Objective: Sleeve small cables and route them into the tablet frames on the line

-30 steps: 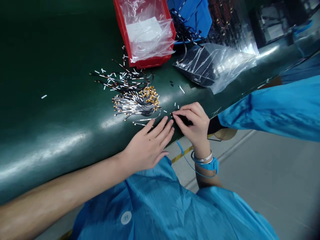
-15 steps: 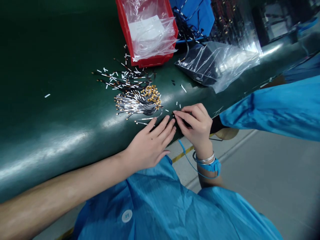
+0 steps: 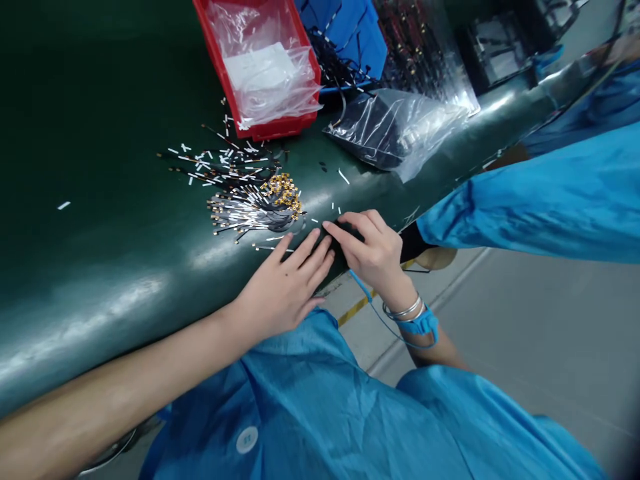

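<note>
My left hand [image 3: 285, 283] lies flat on the dark green table [image 3: 100, 227], fingers stretched out beside the right hand. My right hand [image 3: 373, 250] is curled in a pinch at the table's edge, thumb and fingers pressed on a small dark piece I cannot make out. Just beyond the fingertips lies a heap of thin cables with gold connectors [image 3: 260, 200], with small white strips [image 3: 200, 163] scattered behind it. A silver bangle and a blue wrist strap [image 3: 417, 320] circle my right wrist.
A red bin [image 3: 250, 60] lined with a clear bag stands at the back. A clear plastic bag of dark parts [image 3: 395, 130] lies to its right, a blue bin with wires [image 3: 345, 33] behind. Another person's blue sleeve [image 3: 540, 193] reaches in from the right.
The view has shifted, so everything sits a little further left in the picture. Both hands stay at the table's edge, the right one still pinching.
</note>
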Demonstrator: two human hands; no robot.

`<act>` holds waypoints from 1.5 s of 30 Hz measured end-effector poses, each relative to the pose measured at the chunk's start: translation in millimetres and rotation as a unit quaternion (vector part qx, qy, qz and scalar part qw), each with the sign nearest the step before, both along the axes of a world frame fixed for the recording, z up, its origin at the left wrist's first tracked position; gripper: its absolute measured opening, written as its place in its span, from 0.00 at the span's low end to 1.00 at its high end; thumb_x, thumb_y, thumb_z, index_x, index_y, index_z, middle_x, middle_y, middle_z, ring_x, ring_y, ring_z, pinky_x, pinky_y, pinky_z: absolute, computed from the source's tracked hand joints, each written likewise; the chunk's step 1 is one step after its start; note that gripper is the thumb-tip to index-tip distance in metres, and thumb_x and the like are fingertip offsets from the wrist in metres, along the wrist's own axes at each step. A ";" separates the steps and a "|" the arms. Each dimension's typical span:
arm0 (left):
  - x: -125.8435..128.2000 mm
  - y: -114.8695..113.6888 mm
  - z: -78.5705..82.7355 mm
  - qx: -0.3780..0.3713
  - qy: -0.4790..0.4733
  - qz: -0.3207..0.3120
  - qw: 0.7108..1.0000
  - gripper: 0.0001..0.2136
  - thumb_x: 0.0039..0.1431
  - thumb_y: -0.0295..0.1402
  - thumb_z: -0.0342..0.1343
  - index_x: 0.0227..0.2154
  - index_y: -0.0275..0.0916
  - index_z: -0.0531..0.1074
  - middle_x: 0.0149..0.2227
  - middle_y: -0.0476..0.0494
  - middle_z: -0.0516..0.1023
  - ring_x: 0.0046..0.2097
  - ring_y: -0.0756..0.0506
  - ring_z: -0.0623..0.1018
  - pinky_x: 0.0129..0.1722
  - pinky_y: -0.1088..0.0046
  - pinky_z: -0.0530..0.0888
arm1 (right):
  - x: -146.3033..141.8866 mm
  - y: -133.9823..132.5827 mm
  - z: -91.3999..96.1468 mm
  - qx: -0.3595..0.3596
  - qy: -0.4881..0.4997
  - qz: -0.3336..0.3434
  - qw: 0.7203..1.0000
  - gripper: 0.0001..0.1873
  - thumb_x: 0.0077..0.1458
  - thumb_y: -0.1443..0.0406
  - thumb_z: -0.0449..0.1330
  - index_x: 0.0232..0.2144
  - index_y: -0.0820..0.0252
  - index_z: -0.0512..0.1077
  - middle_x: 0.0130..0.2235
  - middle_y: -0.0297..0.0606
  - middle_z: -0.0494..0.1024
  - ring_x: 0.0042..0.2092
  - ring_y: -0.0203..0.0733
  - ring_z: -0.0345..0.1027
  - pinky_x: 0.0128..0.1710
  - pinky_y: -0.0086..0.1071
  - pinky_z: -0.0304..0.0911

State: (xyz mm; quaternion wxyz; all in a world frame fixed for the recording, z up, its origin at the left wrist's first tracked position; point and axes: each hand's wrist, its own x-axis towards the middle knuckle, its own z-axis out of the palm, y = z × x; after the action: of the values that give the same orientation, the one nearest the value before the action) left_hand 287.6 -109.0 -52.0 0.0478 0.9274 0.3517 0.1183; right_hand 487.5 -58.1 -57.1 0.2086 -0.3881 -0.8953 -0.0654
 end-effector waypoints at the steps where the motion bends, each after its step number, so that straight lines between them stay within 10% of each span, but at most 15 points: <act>1: -0.1 0.1 0.1 0.001 0.003 -0.001 1.000 0.28 0.64 0.43 0.49 0.60 0.27 0.63 0.63 0.31 0.63 0.64 0.33 0.62 0.59 0.51 0.62 | 0.5 1.7 0.8 -0.005 -0.004 0.004 1.000 0.15 0.60 0.70 0.53 0.43 0.50 0.76 0.39 0.37 0.78 0.37 0.40 0.65 0.32 0.34 0.66; 13: -1.5 -1.0 -4.6 -0.026 -0.011 -0.001 1.000 0.27 0.65 0.44 0.47 0.60 0.27 0.63 0.63 0.30 0.63 0.66 0.33 0.59 0.61 0.49 0.58 | -1.6 0.7 0.3 -0.061 0.090 0.010 0.994 0.16 0.58 0.72 0.54 0.43 0.50 0.76 0.41 0.38 0.78 0.40 0.41 0.67 0.37 0.38 0.67; 19: -19.0 3.5 10.4 -0.013 -0.219 0.028 0.975 0.15 0.66 0.28 0.45 0.53 0.30 0.67 0.61 0.28 0.65 0.64 0.38 0.62 0.59 0.54 0.66 | -8.0 -1.8 21.6 -0.050 0.136 0.025 0.989 0.09 0.59 0.70 0.55 0.36 0.59 0.76 0.36 0.40 0.79 0.37 0.40 0.67 0.37 0.35 0.67; 32: -49.7 -20.3 6.3 -0.018 -0.264 0.060 0.962 0.12 0.63 0.23 0.49 0.46 0.34 0.72 0.49 0.35 0.77 0.51 0.41 0.75 0.51 0.60 0.74 | -41.5 -10.4 49.6 -0.064 -0.231 0.105 0.965 0.11 0.57 0.75 0.54 0.25 0.64 0.72 0.24 0.42 0.73 0.32 0.43 0.61 0.26 0.34 0.52; 36: -48.7 -19.1 25.5 -0.194 -0.369 0.154 0.896 0.11 0.63 0.30 0.50 0.44 0.36 0.73 0.46 0.37 0.78 0.47 0.42 0.77 0.46 0.64 0.75 | -43.5 -17.9 56.6 0.032 -0.152 0.098 0.983 0.12 0.58 0.73 0.54 0.23 0.62 0.71 0.24 0.39 0.73 0.31 0.41 0.60 0.28 0.33 0.55; 42: -53.6 -14.8 53.3 -0.587 -0.503 0.143 0.618 0.21 0.55 0.53 0.53 0.30 0.35 0.67 0.28 0.39 0.78 0.24 0.49 0.76 0.16 0.81 0.63 | -72.9 -25.4 82.7 0.143 -0.033 0.193 0.970 0.13 0.60 0.71 0.54 0.25 0.62 0.72 0.29 0.39 0.76 0.33 0.38 0.64 0.30 0.31 0.58; 45: -63.1 -12.6 61.5 -0.576 -0.514 0.135 0.621 0.20 0.52 0.52 0.56 0.29 0.37 0.64 0.26 0.41 0.78 0.22 0.50 0.75 0.14 0.82 0.61 | -89.7 -20.4 92.9 0.157 0.009 0.214 0.964 0.11 0.59 0.71 0.56 0.25 0.63 0.72 0.29 0.39 0.77 0.33 0.38 0.66 0.29 0.31 0.61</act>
State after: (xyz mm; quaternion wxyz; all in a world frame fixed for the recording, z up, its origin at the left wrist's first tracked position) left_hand 224.5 -121.6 9.4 0.7288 0.4399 0.3876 0.3539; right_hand 397.8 -78.5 35.8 0.2847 -0.1506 -0.9338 -0.1558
